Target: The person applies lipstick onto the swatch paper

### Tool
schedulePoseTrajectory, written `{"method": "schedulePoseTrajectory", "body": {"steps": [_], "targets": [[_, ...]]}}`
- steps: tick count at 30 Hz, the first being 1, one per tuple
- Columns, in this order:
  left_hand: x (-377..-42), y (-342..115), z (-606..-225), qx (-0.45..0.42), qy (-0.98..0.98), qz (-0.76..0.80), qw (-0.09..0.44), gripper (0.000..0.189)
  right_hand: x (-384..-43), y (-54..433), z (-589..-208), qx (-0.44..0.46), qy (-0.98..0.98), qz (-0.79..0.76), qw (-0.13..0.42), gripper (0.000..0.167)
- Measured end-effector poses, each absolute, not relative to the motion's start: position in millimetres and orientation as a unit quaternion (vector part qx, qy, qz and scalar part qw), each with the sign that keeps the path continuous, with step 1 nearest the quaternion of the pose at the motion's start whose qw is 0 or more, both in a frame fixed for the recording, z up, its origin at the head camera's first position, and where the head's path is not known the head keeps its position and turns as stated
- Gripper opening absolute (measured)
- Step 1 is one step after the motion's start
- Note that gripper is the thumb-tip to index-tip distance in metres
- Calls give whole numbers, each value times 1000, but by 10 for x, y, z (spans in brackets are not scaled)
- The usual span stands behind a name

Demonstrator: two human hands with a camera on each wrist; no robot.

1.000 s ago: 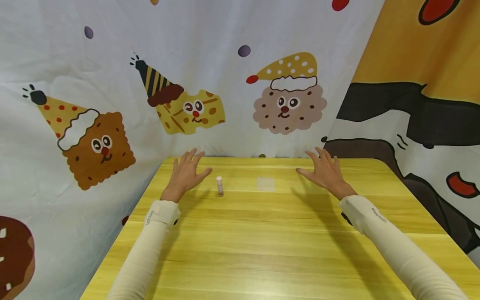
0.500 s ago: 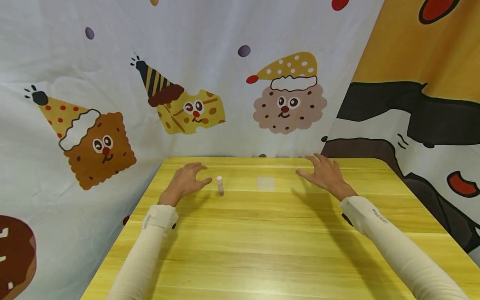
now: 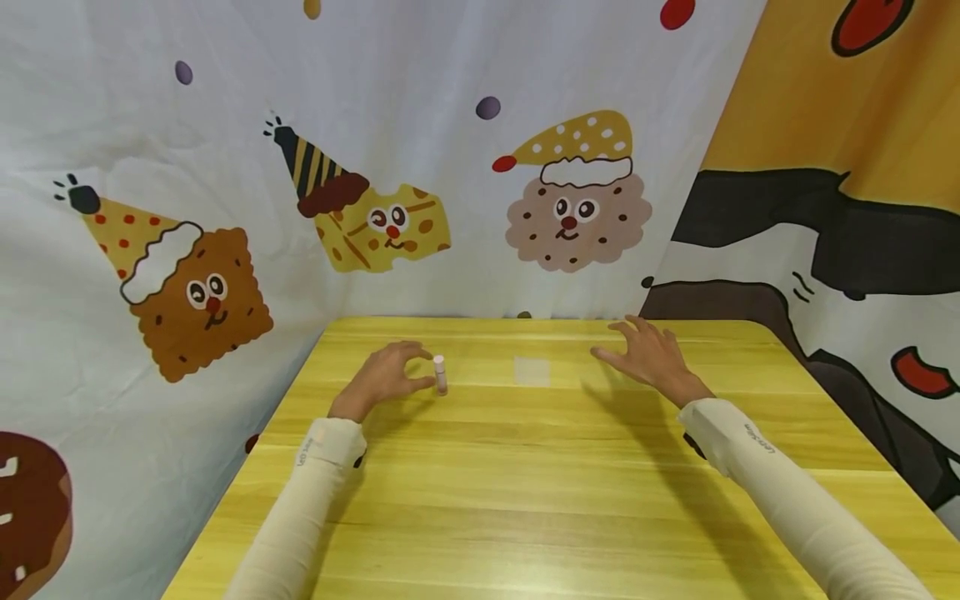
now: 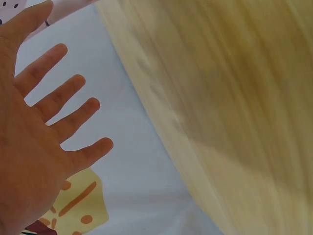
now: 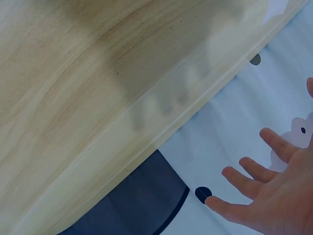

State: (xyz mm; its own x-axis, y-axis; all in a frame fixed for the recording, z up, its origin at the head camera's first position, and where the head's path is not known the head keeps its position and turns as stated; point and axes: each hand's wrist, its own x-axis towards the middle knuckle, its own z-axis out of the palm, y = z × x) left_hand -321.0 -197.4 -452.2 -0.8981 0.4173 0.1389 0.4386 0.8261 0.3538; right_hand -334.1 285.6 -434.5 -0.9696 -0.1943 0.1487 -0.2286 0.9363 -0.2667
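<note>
A small pale pink tube with a whitish cap, like a lip gloss or lip balm, stands upright on the table left of the middle. My left hand is just left of it, thumb and index fingertips right at its side in the head view. In the left wrist view the left hand's fingers are spread, with no tube visible between them. My right hand hovers over the table's far right part, fingers apart and holding nothing. A pale, see-through flat square lies on the table between the hands.
The yellow wood-grain table reaches back to a white curtain printed with cartoon biscuits and cheese. On the right hangs a part in orange, black and white. Both forearms, in cream sleeves, extend over the table.
My left hand has lowered and moved right to the tube, its thumb and fingers curving inward. The right hand stays nearly in place, its fingers slightly lower. The tube and square have not moved.
</note>
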Motion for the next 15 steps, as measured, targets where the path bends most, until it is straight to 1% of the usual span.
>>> {"method": "schedulePoseTrajectory", "body": {"steps": [8,15], "targets": [[-3214,-1892,-4601,-225,-950,-214,23,52,-3313,2826,-4348,110,-981,145,60,86],[-3232,-1856,-4646,-219,-945,-242,16,34,-3309,2809,-4368,111,-982,143,62,84]]}}
